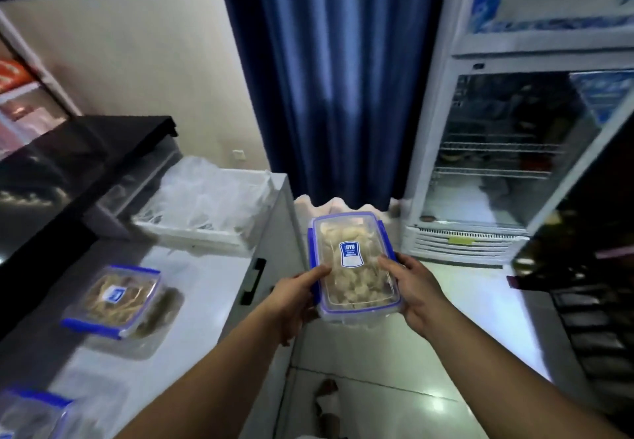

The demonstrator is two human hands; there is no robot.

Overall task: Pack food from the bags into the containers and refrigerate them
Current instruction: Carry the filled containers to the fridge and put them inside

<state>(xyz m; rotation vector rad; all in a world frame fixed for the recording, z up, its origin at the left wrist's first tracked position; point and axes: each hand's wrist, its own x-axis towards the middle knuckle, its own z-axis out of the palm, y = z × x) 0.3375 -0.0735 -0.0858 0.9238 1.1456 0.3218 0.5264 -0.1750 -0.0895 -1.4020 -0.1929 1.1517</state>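
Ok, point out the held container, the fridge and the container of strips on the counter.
held container (353,267): head view, on its clear lid.
fridge (429,178): head view, on its white frame.
strips container (113,301): head view, on its lid.

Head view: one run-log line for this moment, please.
both hands hold lidded container | left hand | right hand | fridge door open | second container on counter

A small shop's back area: a glass-door display fridge (507,150) beside a white chest freezer (212,287).
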